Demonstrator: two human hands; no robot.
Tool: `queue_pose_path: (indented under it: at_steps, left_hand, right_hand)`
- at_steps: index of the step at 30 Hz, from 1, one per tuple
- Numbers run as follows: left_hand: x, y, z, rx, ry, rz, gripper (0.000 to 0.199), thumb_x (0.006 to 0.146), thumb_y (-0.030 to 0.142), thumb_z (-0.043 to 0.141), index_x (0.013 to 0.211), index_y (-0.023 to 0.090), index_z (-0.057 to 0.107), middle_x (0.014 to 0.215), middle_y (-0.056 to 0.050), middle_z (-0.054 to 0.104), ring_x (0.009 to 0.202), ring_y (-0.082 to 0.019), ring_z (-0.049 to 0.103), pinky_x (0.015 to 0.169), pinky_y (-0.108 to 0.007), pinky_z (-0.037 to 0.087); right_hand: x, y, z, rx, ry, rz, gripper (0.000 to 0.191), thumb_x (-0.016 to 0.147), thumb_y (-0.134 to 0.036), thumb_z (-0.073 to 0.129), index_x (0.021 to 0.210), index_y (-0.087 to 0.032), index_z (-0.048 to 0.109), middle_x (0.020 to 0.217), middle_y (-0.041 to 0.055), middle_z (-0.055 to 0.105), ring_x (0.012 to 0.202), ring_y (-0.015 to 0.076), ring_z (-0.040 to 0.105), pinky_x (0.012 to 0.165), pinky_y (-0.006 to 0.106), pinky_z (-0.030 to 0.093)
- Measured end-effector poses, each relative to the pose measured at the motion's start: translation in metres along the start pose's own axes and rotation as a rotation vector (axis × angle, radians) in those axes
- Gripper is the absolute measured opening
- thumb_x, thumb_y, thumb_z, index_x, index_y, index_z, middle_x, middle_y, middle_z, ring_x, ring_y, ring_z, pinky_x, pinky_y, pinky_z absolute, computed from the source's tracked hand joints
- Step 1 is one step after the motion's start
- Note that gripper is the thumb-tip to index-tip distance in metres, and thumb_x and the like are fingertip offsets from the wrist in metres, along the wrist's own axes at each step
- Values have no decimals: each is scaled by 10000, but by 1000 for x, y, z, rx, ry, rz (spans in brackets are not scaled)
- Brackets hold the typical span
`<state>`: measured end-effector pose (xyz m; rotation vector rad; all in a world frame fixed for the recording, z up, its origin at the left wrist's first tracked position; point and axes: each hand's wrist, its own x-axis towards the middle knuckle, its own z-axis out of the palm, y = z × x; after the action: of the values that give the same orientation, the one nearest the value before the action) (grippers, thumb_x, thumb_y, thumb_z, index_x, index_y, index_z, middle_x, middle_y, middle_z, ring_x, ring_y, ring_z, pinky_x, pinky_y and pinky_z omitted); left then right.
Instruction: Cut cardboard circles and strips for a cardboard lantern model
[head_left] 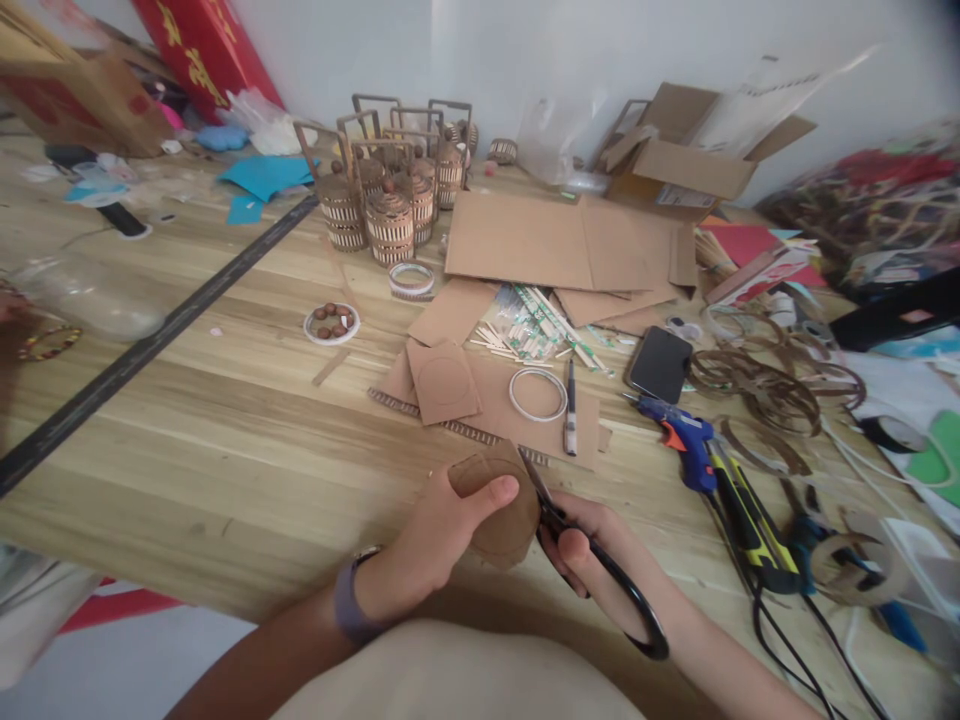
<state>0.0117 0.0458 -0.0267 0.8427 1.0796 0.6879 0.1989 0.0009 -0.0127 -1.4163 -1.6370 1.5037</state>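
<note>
A roughly round piece of brown cardboard [499,525] is held near the table's front edge by my left hand [442,525], its thumb lying on top and its other fingers hidden beneath. My right hand [592,550] is closed around black-handled scissors [555,515], whose blades meet the cardboard's right edge. Just beyond lie a square cardboard piece [444,383] with a drawn circle, a white ring [538,394] and a pen-like tool [571,410] on a larger cardboard sheet.
Small lidded baskets [390,220] with tall handles stand at the back. Right of my hands are a blue glue gun [686,435], a yellow-black cutter [750,520], a phone [660,364] and brown strip coils [780,390]. A dish of brown beads [331,323] sits left of centre.
</note>
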Motion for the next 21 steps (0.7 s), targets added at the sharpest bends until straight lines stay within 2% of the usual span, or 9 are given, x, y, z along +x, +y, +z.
queue_pose_path:
  at_steps: [10, 15, 21]
  left_hand:
    - [-1, 1, 2, 8, -15, 20, 374, 729, 425, 768, 999, 165, 765, 1071, -89, 801, 1061, -322, 715, 948, -416, 541]
    - [-2, 1, 2, -5, -56, 55, 371, 748, 420, 752, 1017, 165, 768, 1105, -90, 794, 1095, -318, 705, 988, -421, 526]
    - [-1, -1, 0, 23, -84, 34, 318, 753, 433, 741, 922, 165, 763, 1004, -90, 803, 1021, -315, 717, 940, -422, 541]
  right_hand:
    - [-2, 14, 3, -20, 53, 9, 744, 776, -952, 335, 717, -224, 475, 530, -50, 413, 434, 97, 329, 406, 249, 262]
    - [-4, 8, 2, -46, 70, 11, 732, 789, -943, 348, 681, -225, 434, 547, -53, 360, 490, 103, 308, 444, 249, 252]
    - [-6, 4, 1, -91, 70, 60, 788, 765, -968, 317, 737, -203, 503, 602, -52, 342, 541, 107, 290, 473, 247, 244]
